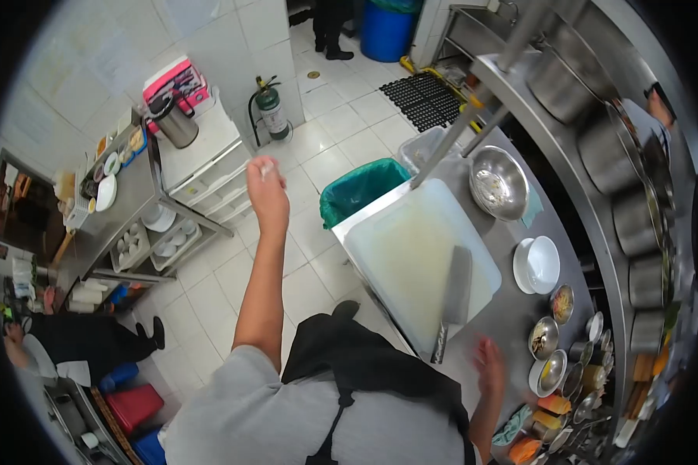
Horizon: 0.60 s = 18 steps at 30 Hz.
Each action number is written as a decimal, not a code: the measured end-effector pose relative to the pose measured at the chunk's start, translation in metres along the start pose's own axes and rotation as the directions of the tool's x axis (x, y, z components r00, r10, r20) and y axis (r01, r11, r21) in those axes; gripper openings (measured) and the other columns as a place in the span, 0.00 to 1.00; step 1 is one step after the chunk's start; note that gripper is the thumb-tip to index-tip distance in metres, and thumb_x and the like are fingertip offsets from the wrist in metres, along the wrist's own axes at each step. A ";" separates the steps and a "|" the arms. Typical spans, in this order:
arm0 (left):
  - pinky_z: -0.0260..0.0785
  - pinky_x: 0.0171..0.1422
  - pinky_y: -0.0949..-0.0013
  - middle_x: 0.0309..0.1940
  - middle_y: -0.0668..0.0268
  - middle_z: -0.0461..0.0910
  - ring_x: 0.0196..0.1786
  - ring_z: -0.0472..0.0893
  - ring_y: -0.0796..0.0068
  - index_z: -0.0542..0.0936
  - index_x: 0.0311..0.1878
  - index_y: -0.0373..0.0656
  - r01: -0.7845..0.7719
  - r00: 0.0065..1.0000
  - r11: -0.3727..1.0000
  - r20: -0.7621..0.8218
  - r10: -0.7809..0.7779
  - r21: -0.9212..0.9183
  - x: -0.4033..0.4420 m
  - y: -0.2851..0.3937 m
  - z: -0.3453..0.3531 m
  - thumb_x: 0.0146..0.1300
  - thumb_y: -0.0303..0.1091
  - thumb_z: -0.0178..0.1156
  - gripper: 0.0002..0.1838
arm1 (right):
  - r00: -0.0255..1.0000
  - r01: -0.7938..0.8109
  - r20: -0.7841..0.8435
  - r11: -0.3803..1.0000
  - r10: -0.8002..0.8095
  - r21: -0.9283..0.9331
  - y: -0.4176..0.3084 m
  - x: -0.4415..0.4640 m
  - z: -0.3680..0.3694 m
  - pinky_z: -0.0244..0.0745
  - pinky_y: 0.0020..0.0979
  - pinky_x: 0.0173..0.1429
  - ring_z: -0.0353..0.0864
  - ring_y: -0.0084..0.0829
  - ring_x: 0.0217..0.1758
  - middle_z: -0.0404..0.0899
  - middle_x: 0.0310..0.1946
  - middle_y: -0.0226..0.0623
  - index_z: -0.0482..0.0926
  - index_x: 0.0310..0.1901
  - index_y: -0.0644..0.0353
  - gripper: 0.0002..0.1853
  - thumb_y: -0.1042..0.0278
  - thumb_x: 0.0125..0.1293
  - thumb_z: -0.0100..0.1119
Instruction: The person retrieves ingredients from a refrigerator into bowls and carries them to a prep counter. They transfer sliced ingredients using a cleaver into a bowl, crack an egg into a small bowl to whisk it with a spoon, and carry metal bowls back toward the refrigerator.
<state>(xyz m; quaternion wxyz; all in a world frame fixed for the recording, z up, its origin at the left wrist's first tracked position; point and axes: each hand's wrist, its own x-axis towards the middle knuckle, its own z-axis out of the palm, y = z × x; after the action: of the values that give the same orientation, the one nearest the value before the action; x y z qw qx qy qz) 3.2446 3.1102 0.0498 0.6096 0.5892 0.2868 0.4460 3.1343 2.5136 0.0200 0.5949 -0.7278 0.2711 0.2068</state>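
My left hand (267,190) is raised out over the tiled floor, away from the counter. Its fingers are curled closed, and a small whitish bit shows at them that I cannot make out. My right hand (488,366) hangs by the counter, slightly blurred, fingers apart and holding nothing. Closest to it is a cleaver (457,288) with a dark patterned handle, lying on a white cutting board (395,256). The board's surface looks wet and yellowish. At the board's far left side stands a bin with a green liner (357,190).
A steel bowl (499,184), white bowls (541,263) and several small ingredient bowls (544,337) line the counter. Pots (613,147) fill the shelf at right. A fire extinguisher (271,112) stands by the wall. Other people (85,341) are at left, at the top and behind the shelf.
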 end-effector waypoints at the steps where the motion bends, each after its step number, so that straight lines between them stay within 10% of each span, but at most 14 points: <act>1: 0.68 0.36 0.70 0.34 0.66 0.77 0.31 0.75 0.77 0.76 0.45 0.42 0.012 1.000 1.000 -0.023 -0.011 0.007 0.009 -0.003 -0.002 0.76 0.35 0.54 0.07 | 0.990 -0.020 -0.142 0.958 -0.021 -0.285 0.006 0.008 -0.010 0.73 0.41 0.61 0.79 0.34 0.62 0.81 0.60 0.40 0.74 0.66 0.62 0.27 0.51 0.75 0.59; 3: 0.73 0.44 0.68 0.39 0.63 0.79 0.38 0.79 0.72 0.77 0.51 0.41 0.023 0.998 1.000 -0.067 -0.021 0.018 0.022 -0.008 0.002 0.75 0.34 0.55 0.08 | 0.992 -0.005 -0.113 0.858 -0.062 -0.513 0.028 0.024 -0.043 0.73 0.38 0.59 0.79 0.30 0.59 0.81 0.58 0.36 0.76 0.65 0.60 0.26 0.51 0.74 0.60; 5: 0.68 0.69 0.61 0.60 0.49 0.77 0.63 0.77 0.59 0.72 0.67 0.40 -0.265 0.949 0.896 0.261 0.177 0.357 0.024 -0.043 0.013 0.75 0.43 0.59 0.24 | 0.992 -0.032 -0.119 0.851 -0.036 -0.524 0.029 0.020 -0.048 0.73 0.36 0.57 0.79 0.29 0.57 0.81 0.57 0.34 0.77 0.65 0.58 0.25 0.52 0.73 0.60; 7: 0.48 0.84 0.58 0.77 0.42 0.59 0.82 0.57 0.52 0.60 0.79 0.41 -0.008 0.865 0.924 0.466 -0.186 0.383 0.014 -0.082 0.032 0.72 0.52 0.61 0.40 | 0.988 -0.096 -0.145 0.940 0.050 -0.328 0.011 0.001 -0.043 0.74 0.35 0.57 0.79 0.28 0.56 0.81 0.57 0.33 0.77 0.65 0.56 0.24 0.54 0.72 0.61; 10: 0.45 0.85 0.59 0.82 0.42 0.48 0.84 0.49 0.49 0.54 0.81 0.39 0.142 0.880 0.905 0.366 -0.301 0.402 -0.001 -0.083 0.018 0.70 0.57 0.61 0.48 | 0.988 -0.108 -0.145 0.880 0.045 -0.462 -0.005 0.000 -0.048 0.75 0.35 0.56 0.79 0.28 0.56 0.80 0.57 0.33 0.75 0.67 0.57 0.26 0.55 0.72 0.62; 18: 0.66 0.73 0.58 0.59 0.46 0.81 0.66 0.77 0.50 0.84 0.56 0.35 0.238 0.890 0.792 0.199 -0.409 0.563 -0.044 -0.109 -0.154 0.65 0.51 0.67 0.28 | 0.941 0.308 0.256 0.869 -0.220 -0.388 -0.018 0.034 0.052 0.76 0.32 0.57 0.80 0.29 0.55 0.80 0.57 0.36 0.74 0.67 0.61 0.25 0.61 0.73 0.62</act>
<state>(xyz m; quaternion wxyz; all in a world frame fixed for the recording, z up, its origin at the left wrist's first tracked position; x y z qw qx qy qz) 3.1128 3.1528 -0.0859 0.5308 0.7365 0.3954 0.1398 3.1728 2.5619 0.0021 0.4706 -0.8444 0.0551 0.2500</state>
